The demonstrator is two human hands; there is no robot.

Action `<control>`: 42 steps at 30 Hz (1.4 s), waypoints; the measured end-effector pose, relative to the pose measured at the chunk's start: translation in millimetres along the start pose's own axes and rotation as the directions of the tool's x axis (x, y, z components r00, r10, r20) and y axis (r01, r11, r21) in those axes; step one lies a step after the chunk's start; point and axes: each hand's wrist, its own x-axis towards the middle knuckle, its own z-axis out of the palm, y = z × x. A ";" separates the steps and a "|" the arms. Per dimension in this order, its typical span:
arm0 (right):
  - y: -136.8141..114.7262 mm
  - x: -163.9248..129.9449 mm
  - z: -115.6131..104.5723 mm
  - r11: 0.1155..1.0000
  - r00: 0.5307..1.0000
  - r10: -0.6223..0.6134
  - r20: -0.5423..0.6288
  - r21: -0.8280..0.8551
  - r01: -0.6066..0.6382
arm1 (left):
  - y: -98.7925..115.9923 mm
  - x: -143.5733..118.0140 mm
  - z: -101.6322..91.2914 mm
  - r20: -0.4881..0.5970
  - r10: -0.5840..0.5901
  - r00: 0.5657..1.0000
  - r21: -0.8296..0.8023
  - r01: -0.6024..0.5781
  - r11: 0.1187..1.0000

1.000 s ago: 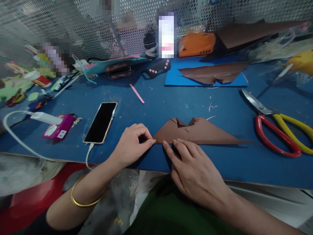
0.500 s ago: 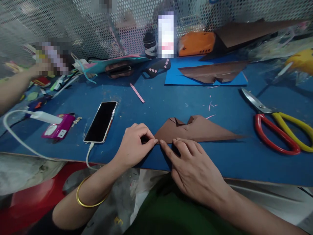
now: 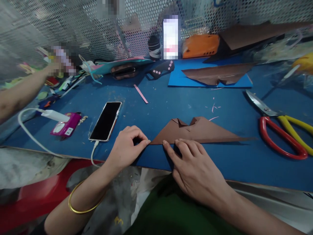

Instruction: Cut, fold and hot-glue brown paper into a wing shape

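A folded piece of brown paper (image 3: 195,132) with a notch in its top edge lies flat on the blue table. At its left corner, the thumb and fingertips of my left hand (image 3: 129,143) are pinched together on the tip. My right hand (image 3: 195,163) rests on the near folded edge, index finger stretched out and the other fingers bent, pressing the paper down. To the right lie large scissors (image 3: 278,127) with one red and one yellow handle, their blades pointing away from me.
A phone (image 3: 106,120) on a charging cable and a magenta power adapter (image 3: 66,125) lie at left. Behind are a pink strip (image 3: 141,94), another brown cutout (image 3: 217,75) on blue card and an orange pack (image 3: 201,45). Another person's arm (image 3: 24,88) reaches in at far left.
My left hand has slid left along the near edge to the paper's corner, widening the gap between my hands. The right hand stays on the edge. The view has shifted slightly.
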 end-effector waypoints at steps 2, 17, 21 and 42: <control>0.3 -0.3 0.0 1.000 1.000 -0.009 -0.003 -0.003 0.009 | 0.0 -1.1 -0.6 -0.002 0.003 1.000 0.014 -0.003 1.000; -0.2 -1.7 5.3 0.999 0.998 -0.027 -0.065 -0.019 0.026 | 40.9 -59.0 63.7 -0.205 0.476 0.855 0.408 -0.368 0.836; -0.8 -2.7 5.2 0.999 0.996 -0.038 -0.083 -0.020 0.036 | 42.3 -60.0 67.2 -0.230 0.468 0.853 0.465 -0.327 0.823; 0.3 -2.5 3.6 0.996 0.996 -0.060 -0.068 -0.072 0.055 | 14.9 -82.6 43.5 -0.318 0.276 0.907 0.533 -0.070 0.843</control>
